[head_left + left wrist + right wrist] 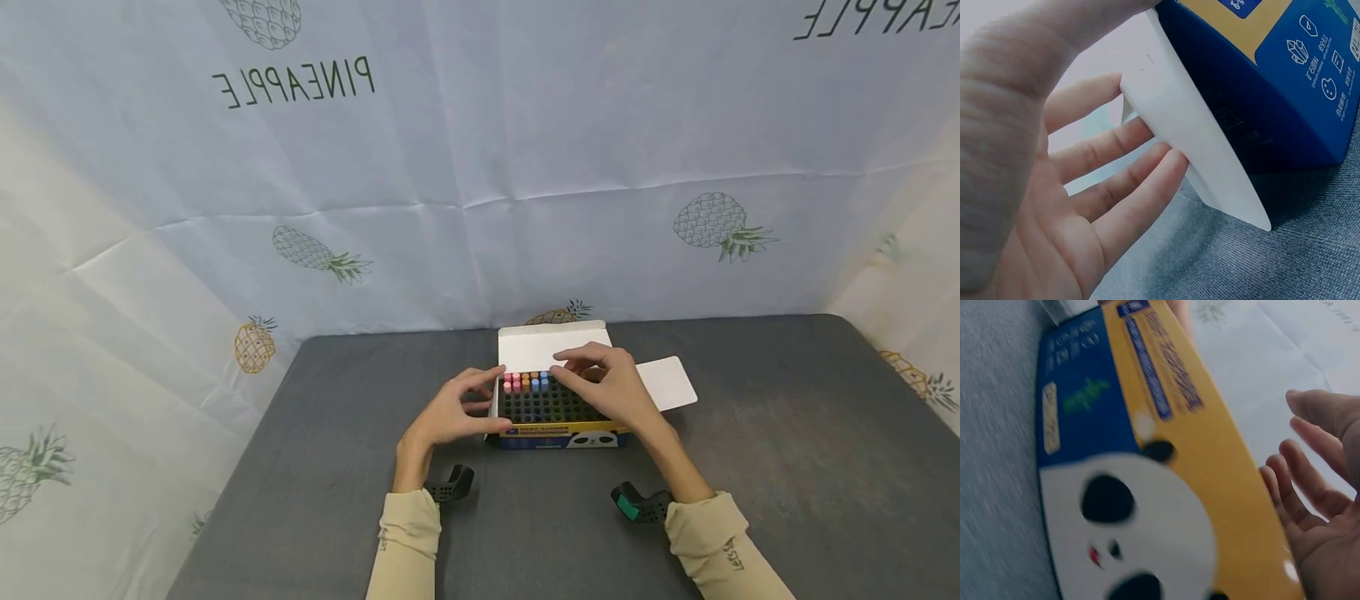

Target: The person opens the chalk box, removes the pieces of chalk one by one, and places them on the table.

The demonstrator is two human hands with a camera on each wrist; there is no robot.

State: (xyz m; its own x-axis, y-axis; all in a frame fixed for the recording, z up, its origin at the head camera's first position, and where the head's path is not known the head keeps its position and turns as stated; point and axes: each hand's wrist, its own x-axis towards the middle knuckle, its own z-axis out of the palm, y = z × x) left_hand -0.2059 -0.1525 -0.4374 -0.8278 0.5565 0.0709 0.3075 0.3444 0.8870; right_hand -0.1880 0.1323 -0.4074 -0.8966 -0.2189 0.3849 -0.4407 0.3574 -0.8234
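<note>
A blue and yellow cardboard box [562,440] with a panda face sits on the grey table, its white lid raised at the back. Inside is a black grid of holes [540,408]; pink, orange and blue round-topped sticks [526,382] fill part of its back rows, and whether they are crayons or markers I cannot tell. My left hand [453,408] grips the box's left end between thumb and index finger, other fingers against a white side flap [1179,119]. Over the grid's back right hovers my right hand [603,379], thumb and fingers apart [1322,469], nothing visible between them.
A white flap [667,383] juts out from the box's right end. Black wrist mounts [452,485] show at both wrists. Behind the grey table [360,400] hangs a pale cloth [480,125] printed with pineapples.
</note>
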